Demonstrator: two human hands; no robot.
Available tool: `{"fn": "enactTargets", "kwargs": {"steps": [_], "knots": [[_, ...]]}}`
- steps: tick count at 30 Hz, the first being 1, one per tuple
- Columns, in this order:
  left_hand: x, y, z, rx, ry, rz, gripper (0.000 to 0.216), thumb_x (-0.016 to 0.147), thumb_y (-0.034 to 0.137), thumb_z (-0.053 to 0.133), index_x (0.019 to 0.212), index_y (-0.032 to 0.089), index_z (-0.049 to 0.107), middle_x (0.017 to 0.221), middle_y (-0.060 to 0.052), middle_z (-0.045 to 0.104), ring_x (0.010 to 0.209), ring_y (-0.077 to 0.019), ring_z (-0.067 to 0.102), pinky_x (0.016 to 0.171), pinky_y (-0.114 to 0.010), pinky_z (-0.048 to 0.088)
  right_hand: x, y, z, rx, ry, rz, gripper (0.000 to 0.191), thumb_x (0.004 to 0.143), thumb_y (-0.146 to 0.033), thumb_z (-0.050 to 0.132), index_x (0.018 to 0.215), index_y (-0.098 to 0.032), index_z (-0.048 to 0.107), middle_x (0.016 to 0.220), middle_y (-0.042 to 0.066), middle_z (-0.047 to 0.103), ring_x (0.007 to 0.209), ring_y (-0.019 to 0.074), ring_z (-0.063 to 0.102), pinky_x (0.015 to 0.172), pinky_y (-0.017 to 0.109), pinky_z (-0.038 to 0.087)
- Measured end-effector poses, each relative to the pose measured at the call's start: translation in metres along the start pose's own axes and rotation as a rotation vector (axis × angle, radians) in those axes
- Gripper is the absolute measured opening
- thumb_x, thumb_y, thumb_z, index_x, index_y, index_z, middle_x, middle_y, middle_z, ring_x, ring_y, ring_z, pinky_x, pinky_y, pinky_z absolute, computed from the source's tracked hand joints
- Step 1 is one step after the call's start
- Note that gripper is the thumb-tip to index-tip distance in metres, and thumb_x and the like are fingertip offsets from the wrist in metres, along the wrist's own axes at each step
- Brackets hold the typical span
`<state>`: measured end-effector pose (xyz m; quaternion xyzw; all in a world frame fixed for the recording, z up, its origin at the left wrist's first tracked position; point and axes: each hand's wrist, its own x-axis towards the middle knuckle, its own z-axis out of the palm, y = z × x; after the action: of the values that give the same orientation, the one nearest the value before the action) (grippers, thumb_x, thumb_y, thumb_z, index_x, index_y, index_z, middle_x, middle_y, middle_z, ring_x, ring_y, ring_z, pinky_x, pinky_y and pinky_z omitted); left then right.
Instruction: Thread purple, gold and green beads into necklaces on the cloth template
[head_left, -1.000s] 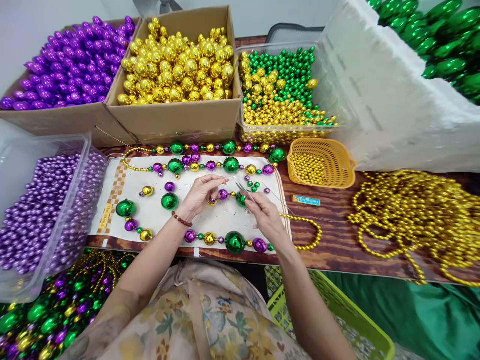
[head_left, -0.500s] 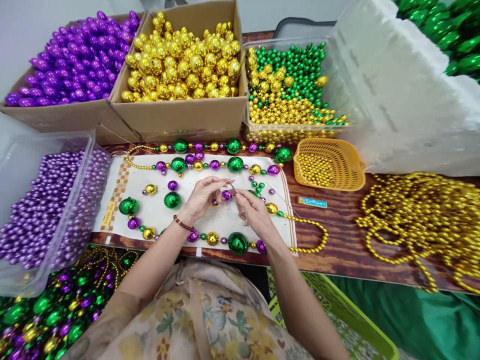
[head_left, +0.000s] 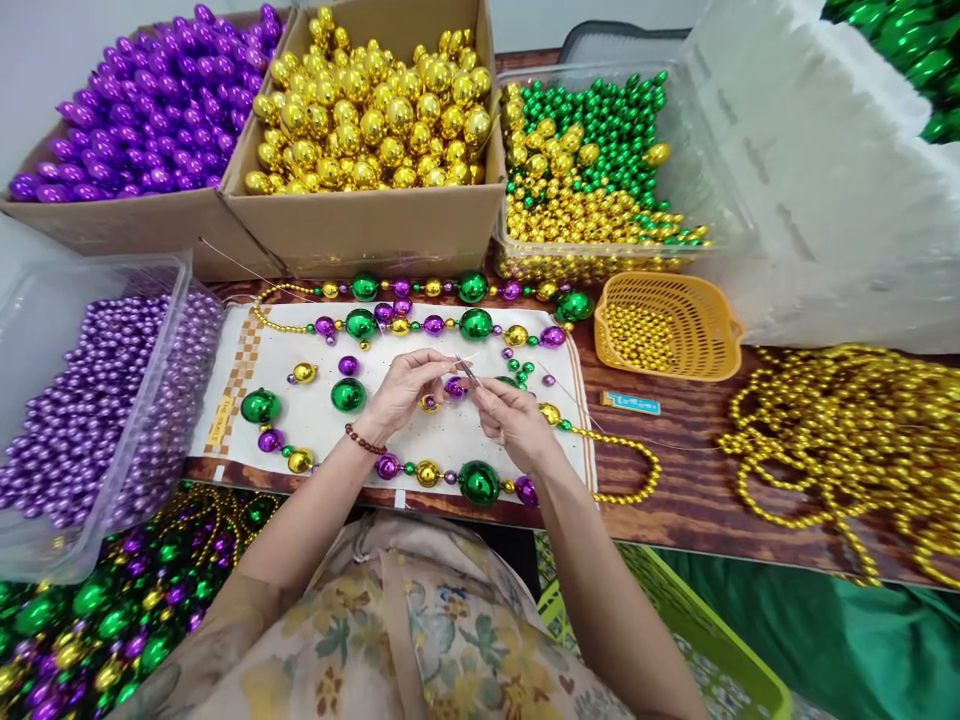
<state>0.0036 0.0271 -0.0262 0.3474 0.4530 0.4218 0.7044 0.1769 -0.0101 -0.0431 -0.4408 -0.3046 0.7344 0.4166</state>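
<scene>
Over the white cloth [head_left: 315,345], my left hand [head_left: 409,388] pinches the end of a thin clear string between thumb and fingertips. My right hand [head_left: 512,418] is closed around a slim pointed metal tool [head_left: 466,369], its tips at the left fingertips; whether it is scissors or tweezers I cannot tell. Just below the fingers shows a purple bead [head_left: 454,388], partly covered. A strand of purple, green and gold beads [head_left: 478,482] curves along the cloth's near edge. Another bead strand [head_left: 475,324] lies along the far edge. Loose green beads [head_left: 348,394] rest left of my left hand.
Cardboard boxes of purple beads [head_left: 165,110] and gold beads [head_left: 397,115] stand behind. A clear tub [head_left: 600,250], an orange basket [head_left: 701,325] and piled gold bead chains [head_left: 847,430] are to the right. At left sits a tub of purple beads [head_left: 97,400]. A blue-labelled cutter [head_left: 631,403] lies on the table.
The view has shifted slightly. Both hands stay together at the string, and the metal tool's tips now show more clearly against the left fingertips.
</scene>
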Motion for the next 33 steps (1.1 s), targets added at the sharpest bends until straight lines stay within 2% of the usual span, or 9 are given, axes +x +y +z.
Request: {"fn": "enactTargets", "kwargs": {"steps": [4, 8, 11, 14, 17, 21, 23, 27, 33], "knots": [[0.001, -0.001, -0.003, 0.038, -0.013, -0.006, 0.022, 0.07, 0.032, 0.08, 0.077, 0.014, 0.07, 0.065, -0.001, 0.069, 0.041, -0.0057, 0.052, 0.042, -0.02, 0.033, 0.002, 0.002, 0.0, -0.024, 0.016, 0.005, 0.042, 0.067, -0.049, 0.084, 0.09, -0.017, 0.072, 0.057, -0.009, 0.031, 0.046, 0.0042, 0.018, 0.042, 0.022, 0.013], [-0.001, -0.002, -0.006, 0.012, 0.006, 0.012, 0.022, 0.072, 0.034, 0.078, 0.075, 0.014, 0.068, 0.095, -0.009, 0.077, 0.043, -0.0038, 0.052, 0.044, -0.02, 0.038, 0.005, 0.002, -0.006, -0.102, 0.085, -0.015, 0.049, 0.068, -0.055, 0.08, 0.097, -0.017, 0.071, 0.061, -0.007, 0.034, 0.047, 0.0052, 0.022, 0.042, 0.021, 0.014], [-0.004, -0.005, -0.01, -0.034, 0.061, 0.02, 0.023, 0.071, 0.034, 0.077, 0.077, 0.014, 0.069, 0.102, -0.011, 0.078, 0.044, -0.0032, 0.052, 0.045, -0.02, 0.038, 0.015, -0.01, -0.013, -0.352, 0.134, -0.058, 0.055, 0.076, -0.059, 0.071, 0.112, -0.017, 0.069, 0.06, -0.006, 0.038, 0.047, 0.0079, 0.028, 0.041, 0.021, 0.019], [-0.009, -0.01, -0.012, -0.081, 0.142, 0.046, 0.025, 0.071, 0.036, 0.077, 0.079, 0.014, 0.07, 0.1, -0.012, 0.078, 0.045, -0.0042, 0.053, 0.046, -0.02, 0.038, 0.038, -0.037, -0.004, -0.709, 0.061, -0.265, 0.047, 0.084, -0.054, 0.063, 0.114, -0.018, 0.07, 0.066, 0.0, 0.054, 0.054, 0.0129, 0.045, 0.047, 0.025, 0.036], [-0.014, -0.017, -0.015, -0.12, 0.224, 0.088, 0.025, 0.072, 0.037, 0.076, 0.078, 0.013, 0.07, 0.095, -0.011, 0.078, 0.045, -0.0048, 0.054, 0.048, -0.021, 0.04, 0.074, -0.069, 0.03, -1.023, -0.107, -0.48, 0.038, 0.09, -0.043, 0.058, 0.116, -0.019, 0.071, 0.094, 0.008, 0.069, 0.076, 0.0197, 0.061, 0.067, 0.031, 0.049], [-0.02, -0.026, -0.016, -0.138, 0.261, 0.116, 0.027, 0.071, 0.039, 0.075, 0.078, 0.013, 0.07, 0.091, -0.01, 0.077, 0.046, -0.0064, 0.056, 0.053, -0.023, 0.044, 0.128, -0.088, 0.103, -1.418, -0.245, -0.5, 0.028, 0.091, -0.029, 0.057, 0.111, -0.018, 0.072, 0.105, 0.01, 0.073, 0.095, 0.0253, 0.066, 0.081, 0.032, 0.049], [-0.023, -0.028, -0.016, -0.149, 0.272, 0.117, 0.029, 0.07, 0.04, 0.075, 0.077, 0.012, 0.07, 0.088, -0.01, 0.077, 0.047, -0.0076, 0.058, 0.055, -0.024, 0.046, 0.153, -0.084, 0.139, -1.541, -0.284, -0.47, 0.025, 0.09, -0.027, 0.059, 0.109, -0.018, 0.072, 0.11, 0.011, 0.073, 0.102, 0.0268, 0.066, 0.083, 0.031, 0.047], [-0.029, -0.027, -0.016, -0.209, 0.294, 0.116, 0.034, 0.066, 0.043, 0.078, 0.075, 0.011, 0.068, 0.08, -0.01, 0.075, 0.048, -0.0102, 0.06, 0.056, -0.026, 0.048, 0.196, -0.06, 0.197, -1.579, -0.345, -0.375, 0.027, 0.093, -0.031, 0.06, 0.114, -0.019, 0.071, 0.115, 0.01, 0.073, 0.108, 0.0259, 0.066, 0.083, 0.028, 0.045], [-0.027, -0.033, -0.015, -0.314, 0.296, 0.09, 0.041, 0.059, 0.048, 0.083, 0.069, 0.012, 0.068, 0.065, -0.004, 0.067, 0.046, -0.0115, 0.058, 0.052, -0.026, 0.046, 0.235, -0.035, 0.249, -1.652, -0.303, -0.278, 0.032, 0.097, -0.033, 0.055, 0.114, -0.012, 0.072, 0.12, 0.019, 0.071, 0.112, 0.0296, 0.066, 0.084, 0.031, 0.047]]}}
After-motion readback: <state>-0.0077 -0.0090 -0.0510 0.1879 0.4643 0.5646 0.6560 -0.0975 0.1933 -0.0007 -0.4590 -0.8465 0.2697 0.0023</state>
